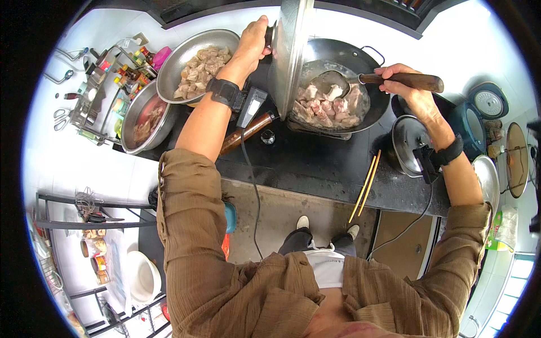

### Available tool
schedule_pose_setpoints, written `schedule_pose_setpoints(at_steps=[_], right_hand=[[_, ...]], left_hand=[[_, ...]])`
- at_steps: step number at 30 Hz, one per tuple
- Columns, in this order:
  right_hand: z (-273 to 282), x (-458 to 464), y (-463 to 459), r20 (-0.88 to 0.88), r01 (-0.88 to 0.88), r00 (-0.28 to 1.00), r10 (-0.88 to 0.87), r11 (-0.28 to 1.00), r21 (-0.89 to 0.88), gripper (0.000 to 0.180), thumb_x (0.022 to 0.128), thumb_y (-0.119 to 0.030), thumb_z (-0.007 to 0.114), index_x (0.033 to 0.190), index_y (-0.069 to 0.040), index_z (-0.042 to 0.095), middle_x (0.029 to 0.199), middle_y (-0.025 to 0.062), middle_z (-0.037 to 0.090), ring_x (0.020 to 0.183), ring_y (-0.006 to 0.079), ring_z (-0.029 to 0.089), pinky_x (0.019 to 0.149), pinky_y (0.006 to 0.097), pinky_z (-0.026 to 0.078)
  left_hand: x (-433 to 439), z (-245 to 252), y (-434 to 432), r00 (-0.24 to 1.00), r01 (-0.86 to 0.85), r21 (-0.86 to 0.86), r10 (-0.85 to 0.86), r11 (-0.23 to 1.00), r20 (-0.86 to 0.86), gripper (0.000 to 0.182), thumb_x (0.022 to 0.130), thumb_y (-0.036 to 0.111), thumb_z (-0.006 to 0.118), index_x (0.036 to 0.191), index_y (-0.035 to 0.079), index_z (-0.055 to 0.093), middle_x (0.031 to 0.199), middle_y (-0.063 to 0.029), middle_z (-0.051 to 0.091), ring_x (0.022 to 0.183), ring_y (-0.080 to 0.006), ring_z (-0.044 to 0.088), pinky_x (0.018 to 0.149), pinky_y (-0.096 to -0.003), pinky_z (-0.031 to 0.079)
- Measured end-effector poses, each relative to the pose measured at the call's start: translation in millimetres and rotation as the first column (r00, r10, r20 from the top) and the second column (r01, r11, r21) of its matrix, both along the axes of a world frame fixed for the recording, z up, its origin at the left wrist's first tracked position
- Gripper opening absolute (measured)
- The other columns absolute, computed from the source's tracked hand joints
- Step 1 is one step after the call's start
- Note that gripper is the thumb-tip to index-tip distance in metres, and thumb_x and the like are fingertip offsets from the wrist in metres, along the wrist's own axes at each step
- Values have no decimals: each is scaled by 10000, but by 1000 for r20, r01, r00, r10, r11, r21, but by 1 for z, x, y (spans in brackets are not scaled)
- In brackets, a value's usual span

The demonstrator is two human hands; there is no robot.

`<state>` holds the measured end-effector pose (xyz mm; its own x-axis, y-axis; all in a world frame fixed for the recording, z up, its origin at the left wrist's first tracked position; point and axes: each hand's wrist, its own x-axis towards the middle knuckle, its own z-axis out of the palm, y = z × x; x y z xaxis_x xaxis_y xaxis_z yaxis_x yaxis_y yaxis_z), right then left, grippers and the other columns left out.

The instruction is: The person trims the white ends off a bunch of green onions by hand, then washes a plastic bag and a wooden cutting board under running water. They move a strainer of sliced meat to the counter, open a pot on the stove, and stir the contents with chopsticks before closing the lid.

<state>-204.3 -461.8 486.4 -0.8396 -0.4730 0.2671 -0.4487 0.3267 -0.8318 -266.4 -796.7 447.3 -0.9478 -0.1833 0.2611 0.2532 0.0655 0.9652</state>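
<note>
Gripped by its dark knob, a large wok lid (pixel 288 55) stands on edge in my left hand (pixel 253 42), at the left rim of the wok (pixel 374 103). My right hand (pixel 408 86) holds the wooden handle of a ladle (pixel 334 80). The ladle's metal bowl dips into the liquid in the wok. Pieces of pale meat (pixel 327 110) lie in that liquid, below the ladle. Left of the lid, a perforated metal colander (pixel 169 80) is filled with cut pale meat (pixel 203 69).
A metal basin (pixel 127 131) with reddish liquid and meat sits far left beside a rack of bottles (pixel 131 74). Chopsticks (pixel 367 181) overhang the counter's front edge. A lidded pot (pixel 410 143) and blue rice cooker (pixel 469 126) stand right. A wooden handle (pixel 249 131) lies near the stove knob (pixel 267 137).
</note>
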Motion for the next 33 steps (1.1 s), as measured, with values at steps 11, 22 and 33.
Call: schedule_pose_setpoints(at_steps=[11, 22, 33], right_hand=[[-7, 36, -41, -423, -525, 701, 574, 817, 238, 182, 764, -14, 568, 932, -81, 592, 927, 103, 653, 750, 234, 656, 687, 369, 570], [-88, 16, -32, -523, -41, 592, 613, 671, 740, 226, 642, -92, 620, 853, -79, 541, 1064, 59, 590, 901, 260, 587, 758, 332, 497], [-47, 6, -20, -696, 69, 532, 483, 794, 604, 231, 660, -102, 609, 883, -73, 555, 1099, 62, 608, 848, 244, 580, 738, 314, 499]], left_hand=[[5, 7, 4, 999, 45, 30, -45, 999, 28, 393, 947, 412, 392, 944, 27, 472, 637, -14, 475, 447, -71, 404, 375, -222, 285], [5, 8, 12, 998, 53, 106, -50, 993, -23, 387, 951, 390, 394, 956, 13, 482, 627, -12, 478, 451, -74, 418, 368, -209, 290], [7, 14, 8, 999, 39, -21, -38, 999, 10, 408, 942, 407, 405, 955, 9, 491, 689, -22, 477, 512, -91, 415, 427, -233, 361]])
